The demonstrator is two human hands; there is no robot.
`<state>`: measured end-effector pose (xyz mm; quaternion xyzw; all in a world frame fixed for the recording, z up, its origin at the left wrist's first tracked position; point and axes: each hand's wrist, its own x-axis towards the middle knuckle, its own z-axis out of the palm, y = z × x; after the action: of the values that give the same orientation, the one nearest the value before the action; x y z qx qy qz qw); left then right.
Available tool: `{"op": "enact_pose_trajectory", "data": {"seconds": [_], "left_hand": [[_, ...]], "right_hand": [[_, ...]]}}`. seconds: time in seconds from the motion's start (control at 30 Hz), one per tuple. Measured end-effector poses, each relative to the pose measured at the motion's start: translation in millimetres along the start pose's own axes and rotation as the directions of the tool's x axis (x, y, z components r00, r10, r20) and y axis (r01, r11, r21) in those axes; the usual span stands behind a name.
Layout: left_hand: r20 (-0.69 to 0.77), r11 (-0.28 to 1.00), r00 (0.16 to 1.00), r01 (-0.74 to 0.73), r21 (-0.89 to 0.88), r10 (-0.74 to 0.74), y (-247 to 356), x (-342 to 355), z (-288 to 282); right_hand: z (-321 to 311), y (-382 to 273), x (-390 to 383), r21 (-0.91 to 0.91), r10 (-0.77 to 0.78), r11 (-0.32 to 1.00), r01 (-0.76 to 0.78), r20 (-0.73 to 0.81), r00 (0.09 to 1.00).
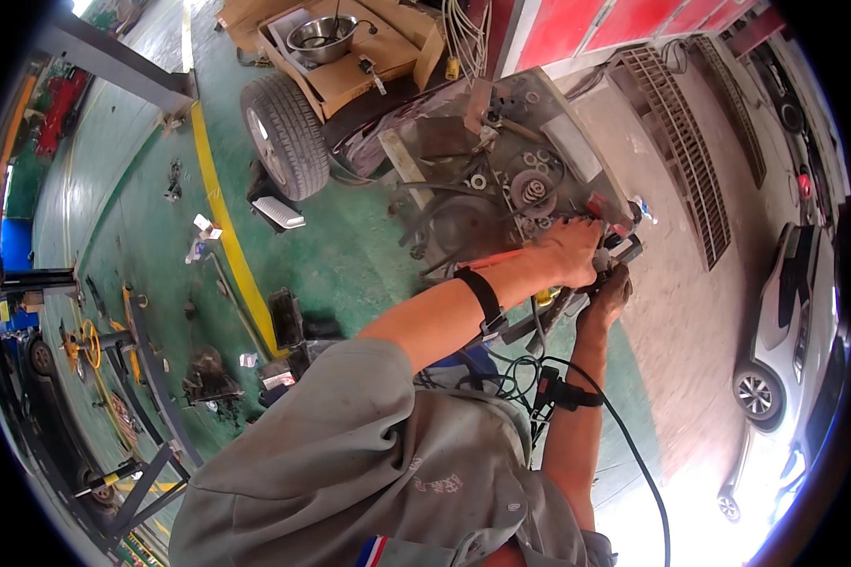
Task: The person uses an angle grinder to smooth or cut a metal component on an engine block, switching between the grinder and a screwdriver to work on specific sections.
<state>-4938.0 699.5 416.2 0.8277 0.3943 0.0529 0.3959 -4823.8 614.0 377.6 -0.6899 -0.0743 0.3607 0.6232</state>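
Observation:
My left hand [573,251] reaches in over the corner of a cluttered workbench. Its fingers curl down beside a dark metal part [624,249] and a small red piece [597,204]. Just below it my right hand [611,295] is closed against the underside of the same dark assembly. What either set of fingers grips is hidden behind the hands. A black strap [483,300] circles my left forearm, and a black strap with a small device [550,393] sits on my right one. Near my left hand lie a round grooved pulley [533,193] and several metal rings.
The greasy workbench [569,94] carries a hammer [511,126] and loose parts. Beyond it stand a tire [286,138] and a cardboard box [392,71] with a metal bowl [321,38]. A black cable [633,444] hangs by my right arm. A white car [775,331] is at right.

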Motion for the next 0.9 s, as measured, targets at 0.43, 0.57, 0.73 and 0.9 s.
{"op": "enact_pose_trajectory", "data": {"seconds": [0.43,0.57,0.73,0.9], "left_hand": [[0.038,0.999,0.999,-0.005,-0.037,0.006,0.2,-1.4,-6.1],[0.010,1.000,1.000,-0.011,-0.013,0.011,-0.3,-2.2,-0.7],[0.040,1.000,0.999,-0.016,0.009,0.016,3.5,-6.8,-10.0],[0.044,0.999,0.999,-0.028,0.041,0.026,6.3,-7.3,-9.2]], "right_hand": [[-14.6,18.4,-2.7,-0.438,-0.465,0.756,0.487,0.165,0.870],[-19.4,19.5,-0.6,-0.378,-0.485,0.764,0.522,0.195,0.852],[-20.8,15.3,-4.4,-0.481,-0.667,0.489,0.728,0.331,0.667],[-23.6,21.1,-1.7,-0.277,-0.558,0.742,0.611,0.250,0.791]]}}
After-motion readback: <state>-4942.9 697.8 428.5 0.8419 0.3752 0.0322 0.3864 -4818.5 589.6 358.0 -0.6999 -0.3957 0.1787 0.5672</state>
